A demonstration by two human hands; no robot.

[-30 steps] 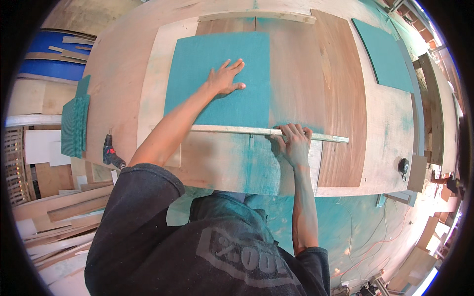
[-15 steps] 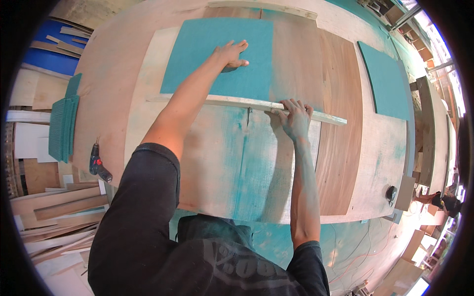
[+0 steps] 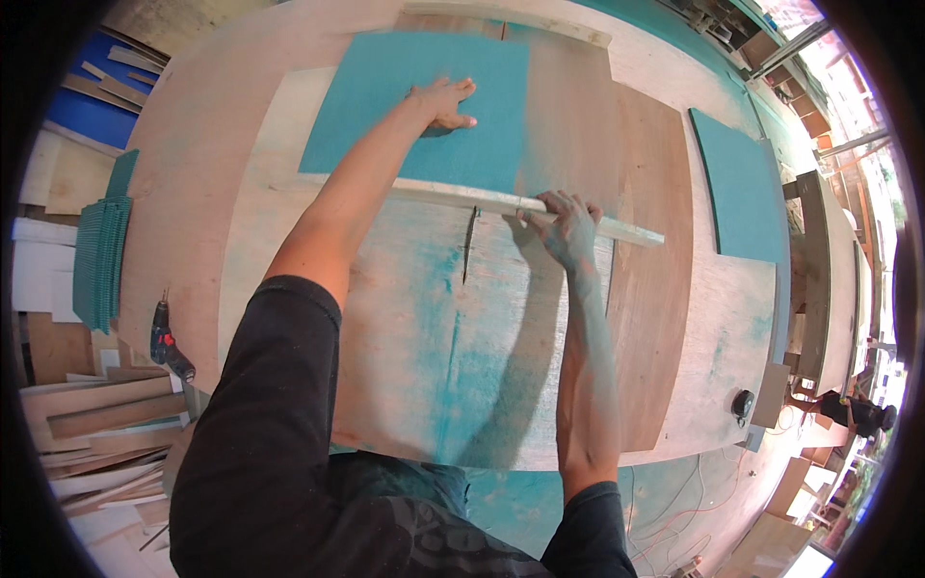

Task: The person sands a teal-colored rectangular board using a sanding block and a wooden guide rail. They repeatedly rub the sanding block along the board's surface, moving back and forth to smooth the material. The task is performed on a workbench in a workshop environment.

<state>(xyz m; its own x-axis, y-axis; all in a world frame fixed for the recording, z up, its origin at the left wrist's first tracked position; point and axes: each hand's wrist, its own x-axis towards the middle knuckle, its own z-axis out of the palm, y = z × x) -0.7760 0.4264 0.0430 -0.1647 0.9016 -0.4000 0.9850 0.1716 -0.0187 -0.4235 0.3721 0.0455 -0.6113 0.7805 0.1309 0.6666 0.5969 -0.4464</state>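
My left hand (image 3: 445, 104) lies flat, fingers apart, on a square teal panel (image 3: 376, 101). The panel's near edge meets a long pale wooden strip (image 3: 631, 231) that runs crosswise over the work table (image 3: 395, 376). My right hand (image 3: 568, 229) is closed over this strip, right of the panel, with its fingers bent across the top. A brown board (image 3: 568, 125) lies beyond the strip, beside the panel. Just on the near side of the strip, a narrow dark slit (image 3: 468, 255) shows in the teal-stained surface; what lies under the strip is hidden.
A stack of teal panels (image 3: 99, 265) and a cordless drill (image 3: 168, 339) are at the left. Another teal panel (image 3: 742, 188) lies at the right, with a small black round object (image 3: 742, 404) nearer me. Wood offcuts (image 3: 106, 433) fill the lower left.
The strip, teal panel and brown board beside it have slid away from me across the table, with both hands on them. More of the slit shows. The whole view has also shifted slightly.
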